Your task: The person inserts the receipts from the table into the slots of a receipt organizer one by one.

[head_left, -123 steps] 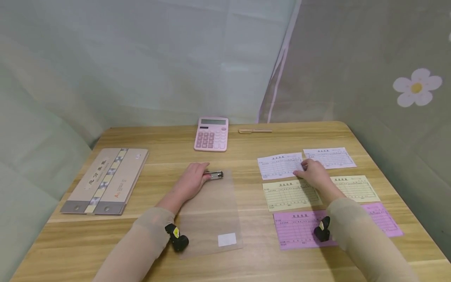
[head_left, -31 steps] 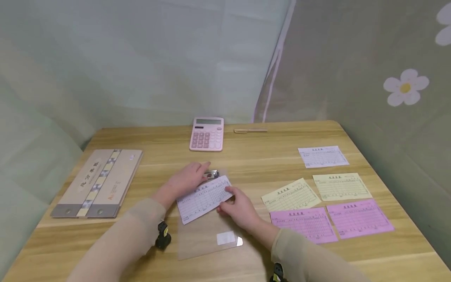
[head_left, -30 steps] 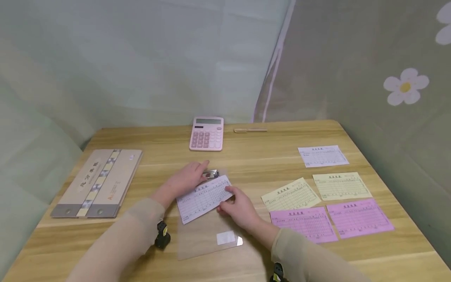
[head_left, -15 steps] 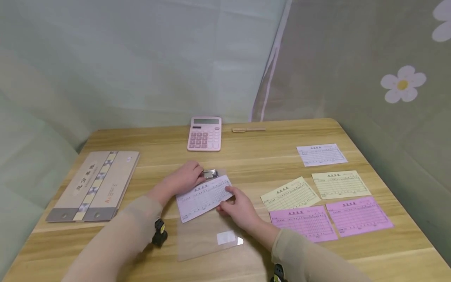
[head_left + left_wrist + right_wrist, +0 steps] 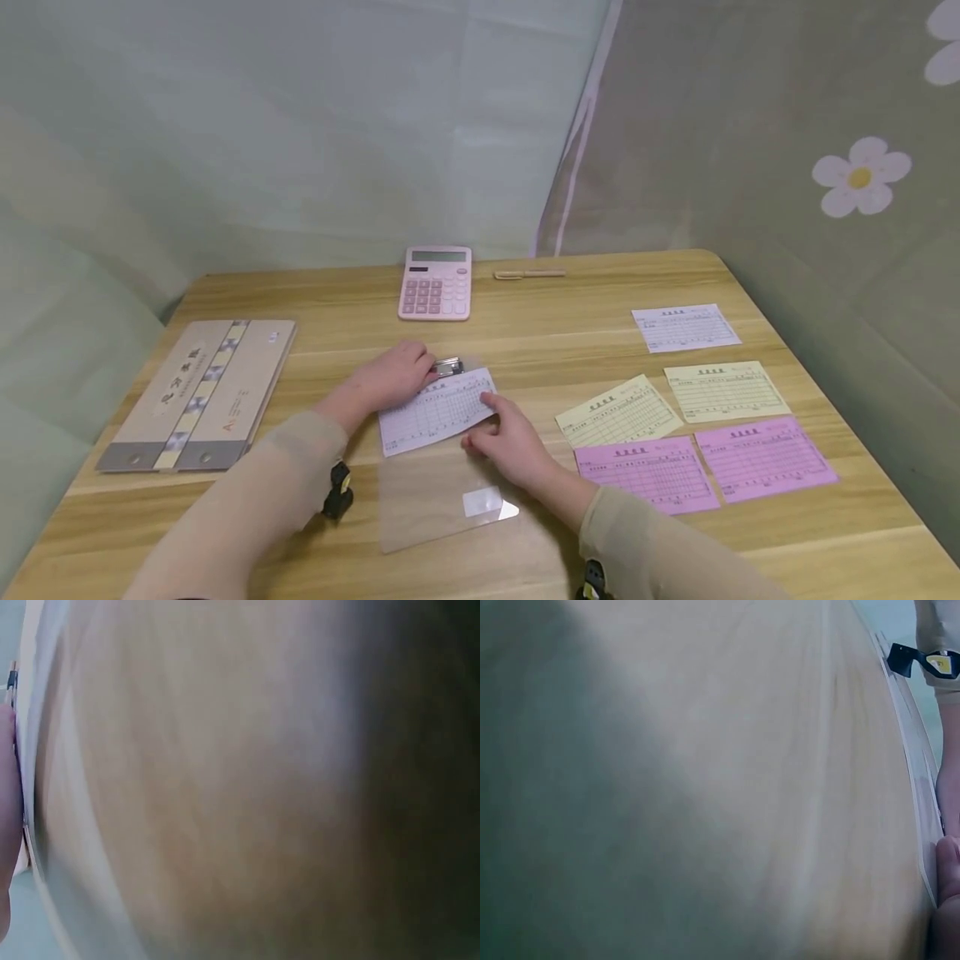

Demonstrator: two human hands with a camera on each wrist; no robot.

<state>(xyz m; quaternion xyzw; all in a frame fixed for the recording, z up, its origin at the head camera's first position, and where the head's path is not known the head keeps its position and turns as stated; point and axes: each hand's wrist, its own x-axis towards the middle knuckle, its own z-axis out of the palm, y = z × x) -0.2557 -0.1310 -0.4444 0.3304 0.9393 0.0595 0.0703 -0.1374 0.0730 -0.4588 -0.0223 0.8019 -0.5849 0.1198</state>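
In the head view a transparent clipboard (image 5: 427, 517) with a metal clip (image 5: 448, 367) lies on the table before me. My left hand (image 5: 390, 375) grips the board's top by the clip, its fingertips at the clip's left end. A white printed form slip (image 5: 435, 414) lies slightly slanted over the board, its upper edge close below the clip. The right hand (image 5: 517, 446) pinches that slip at its right edge. Left fingers partly cover the slip's upper left corner. Wrist views show mostly blurred table, with part of the left hand (image 5: 7, 817) and right hand (image 5: 949, 874) at their edges.
To the right lie another white slip (image 5: 686, 327), two yellow slips (image 5: 618, 412) and two pink slips (image 5: 645, 475). A pink calculator (image 5: 435, 283) and a pen (image 5: 529, 274) are near the back edge. A beige ledger (image 5: 198, 396) sits at the left.
Over four seconds, the right hand has brought one white slip from the right group onto the clipboard. In the last half second the slip has slid up toward the clip and straightened slightly.
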